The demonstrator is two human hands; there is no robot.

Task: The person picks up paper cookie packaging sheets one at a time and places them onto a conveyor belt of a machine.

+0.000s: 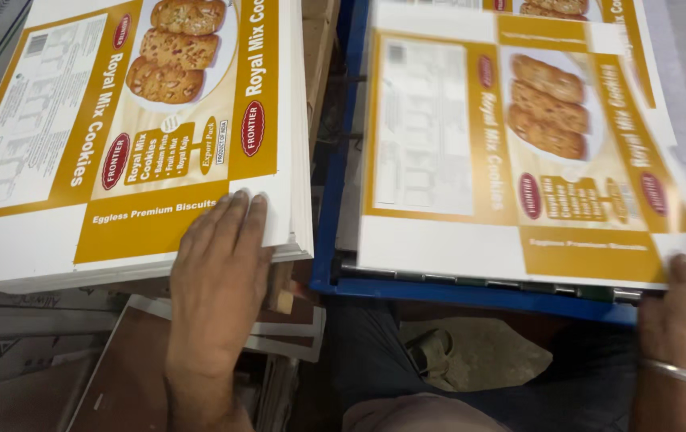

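On the left, a thick stack of printed sheets (119, 120) lies flat, white with mustard-yellow panels and pictures of cookies on a plate. The left hand (219, 272) reaches up from the near side, forearm straight, palm down. Its fingers (235, 210) lie together, almost flat, over the near right corner of the stack, the tips on the top sheet and the thumb side against the stack's edge. It presses rather than grips; nothing is closed in it.

Below that stack, brown boards and loose paper scraps (119, 376) lie at the near left.

In the middle, a blue metal frame (328, 200) runs from far to near, with a dark rod along its near edge.

To the right, one printed sheet (511, 152) of the same design lies on the blue frame, slightly blurred. The right hand (683, 308), a metal bangle (679, 374) on its wrist, sits at the sheet's near right corner. The thumb touches the sheet's edge; whether the fingers pinch it cannot be told.

Between the arms, near, dark trousers and a sandalled foot on a grey floor (487, 352) show.
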